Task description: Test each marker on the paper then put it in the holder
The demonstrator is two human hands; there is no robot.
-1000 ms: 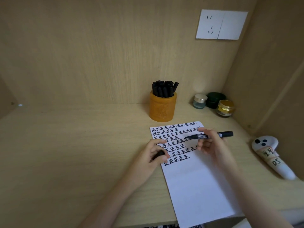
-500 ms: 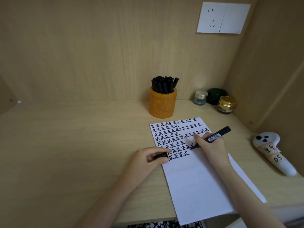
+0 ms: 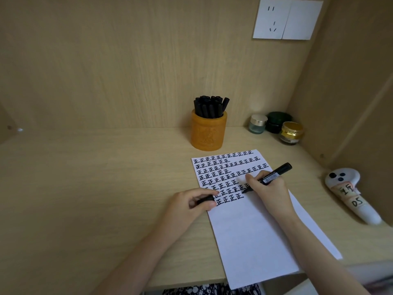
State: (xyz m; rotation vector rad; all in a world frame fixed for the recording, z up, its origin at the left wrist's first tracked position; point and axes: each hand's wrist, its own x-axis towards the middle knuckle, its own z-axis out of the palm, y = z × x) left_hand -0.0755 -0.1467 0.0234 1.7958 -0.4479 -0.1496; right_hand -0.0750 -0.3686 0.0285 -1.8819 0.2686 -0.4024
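Marker [image 3: 274,176] tip has lowered onto paper [image 3: 251,231]; right grip [image 3: 270,188] pinches marker, left grip [image 3: 191,204] clasps cap [image 3: 205,199]; testing underway.

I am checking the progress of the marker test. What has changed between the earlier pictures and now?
The right hand lowered the uncapped black marker from level above the white paper sheet until its tip met the paper beside the last written characters. The left hand still pinches the black cap at the paper's left edge. The orange round holder stayed put.
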